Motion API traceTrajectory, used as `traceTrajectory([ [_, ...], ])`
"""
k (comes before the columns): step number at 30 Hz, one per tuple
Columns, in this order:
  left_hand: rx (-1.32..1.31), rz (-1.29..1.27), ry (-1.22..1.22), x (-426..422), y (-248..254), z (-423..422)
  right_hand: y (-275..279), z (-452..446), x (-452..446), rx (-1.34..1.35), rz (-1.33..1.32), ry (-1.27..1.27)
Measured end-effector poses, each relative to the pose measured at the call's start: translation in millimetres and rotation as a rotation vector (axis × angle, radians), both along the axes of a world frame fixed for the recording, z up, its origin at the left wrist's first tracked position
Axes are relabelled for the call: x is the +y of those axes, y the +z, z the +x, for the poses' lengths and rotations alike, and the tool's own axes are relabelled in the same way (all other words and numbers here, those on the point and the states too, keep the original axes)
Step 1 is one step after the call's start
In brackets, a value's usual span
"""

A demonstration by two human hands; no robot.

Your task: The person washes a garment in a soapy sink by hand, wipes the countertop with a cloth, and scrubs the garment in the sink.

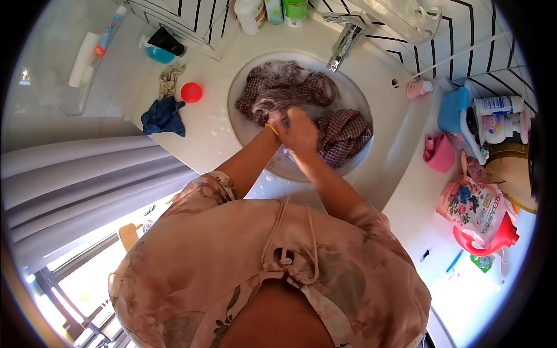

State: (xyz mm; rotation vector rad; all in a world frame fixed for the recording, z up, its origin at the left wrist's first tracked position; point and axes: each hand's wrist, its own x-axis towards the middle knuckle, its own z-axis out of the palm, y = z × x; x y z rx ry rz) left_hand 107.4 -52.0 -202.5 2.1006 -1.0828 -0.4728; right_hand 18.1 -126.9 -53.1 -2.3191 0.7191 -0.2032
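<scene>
A dark red-and-white checked cloth (344, 138) lies bunched and wet in a round white sink (233, 124), among soap suds. My left hand (278, 120), with a yellow band at the wrist, is closed on a foamy, blurred fold of it. Pressed against the left one, my right hand (301, 133) has its fingers curled around the same fold. It covers part of the left fingers. Sudsy water shows between the folds of cloth.
A chrome faucet (346, 46) overhangs the sink's back right. On the left counter are a red cup (191, 92) and a dark blue cloth (163, 117). Bottles (251, 16) stand behind. At right are a blue container (456, 119), a pink cup (439, 153) and a floral bag (473, 209).
</scene>
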Motion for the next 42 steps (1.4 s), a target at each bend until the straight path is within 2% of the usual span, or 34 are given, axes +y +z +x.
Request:
traceTrajectory([
  [2,1.79,-0.589,0.585,-16,50,-15,-18,21,-25,0.086,0.084,-0.064],
  [3,1.666,-0.465,0.748,-18,76,-17,-51,29,-55,0.114,0.156,-0.092],
  [4,1.703,-0.513,0.667,-17,75,-18,-54,31,-71,0.14,0.223,-0.122],
  [6,1.76,-0.637,0.504,-15,73,-9,-64,32,-83,0.158,0.546,-0.289],
  [7,1.727,-0.597,0.625,-13,73,-6,-64,31,-82,0.177,0.709,-0.368],
  [10,1.603,-0.355,0.856,-10,22,10,-78,31,-54,0.318,0.202,-0.169],
  [11,1.518,-0.243,0.879,-12,10,9,-74,34,-42,0.447,0.157,-0.156],
  [13,1.331,-0.02,0.917,-16,-9,8,-93,42,-44,0.459,0.196,-0.086],
  [14,1.399,-0.054,0.847,-13,-9,9,-111,44,-46,0.462,0.218,-0.055],
  [15,1.463,-0.089,0.769,-13,-7,10,-247,54,-60,0.506,0.218,0.128],
  [16,1.526,-0.125,0.685,-13,-5,12,-245,57,-62,0.43,0.262,0.067],
  [18,1.611,-0.227,0.762,-14,-1,15,-212,57,-65,0.284,0.344,-0.049],
  [21,1.727,-0.368,0.768,-9,13,18,-123,42,-61,0.079,0.466,-0.227],
  [23,1.801,-0.534,0.703,-11,49,11,-43,19,-17,-0.125,0.103,-0.068],
  [25,1.798,-0.568,0.643,-8,45,-1,-19,9,13,-0.16,-0.056,0.06],
  [26,1.793,-0.586,0.606,-9,41,-6,-14,6,19,-0.183,-0.139,0.121],
  [27,1.783,-0.607,0.57,-9,38,-9,-40,15,10,-0.122,-0.37,0.121],
  [28,1.767,-0.629,0.536,-8,36,-9,-56,27,-9,-0.133,-0.089,-0.029],
  [29,1.75,-0.648,0.507,-4,35,-10,-38,43,-28,0.148,0.07,-0.217],
  [30,1.737,-0.662,0.475,0,36,-11,-50,50,-49,0.243,0.157,-0.209],
  [31,1.68,-0.606,0.559,-1,62,-12,-80,54,-62,0.251,0.241,-0.131],
  [34,1.766,-0.676,0.532,11,66,0,-71,50,-50,0.07,0.337,-0.174],
  [35,1.771,-0.698,0.556,14,77,1,-68,42,-36,-0.009,0.193,-0.171],
  [37,1.82,-0.711,0.583,16,65,9,-20,19,-4,-0.139,0.046,0.009],
  [40,1.803,-0.706,0.63,2,52,0,1,-1,27,-0.04,-0.018,0.246],
  [41,1.78,-0.706,0.653,-7,50,-7,-17,7,18,-0.134,-0.126,0.124],
  [42,1.755,-0.705,0.677,-9,48,-11,-33,16,-4,-0.098,-0.056,0.008],
])
